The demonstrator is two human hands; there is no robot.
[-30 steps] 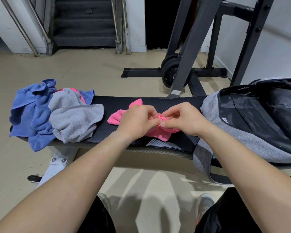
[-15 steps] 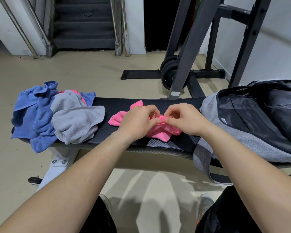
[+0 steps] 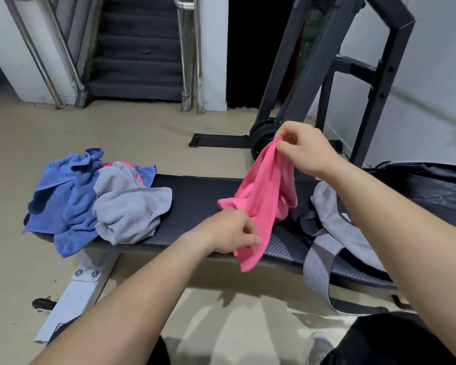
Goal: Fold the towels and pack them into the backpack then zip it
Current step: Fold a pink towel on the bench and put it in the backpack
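Change: our small pink terry towel (image 3: 265,196), just bunched on the black padded bench (image 3: 195,206), now hangs above it.
Hands: our right hand (image 3: 304,151) pinches its top corner; our left hand (image 3: 232,231) grips its lower edge.
Meaning: folding starts, we judge; the grey backpack (image 3: 329,206) on the bench's right end lies open.

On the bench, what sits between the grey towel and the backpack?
In the head view, only the pink towel, held up by the left hand and right hand; the bench pad there is otherwise bare.
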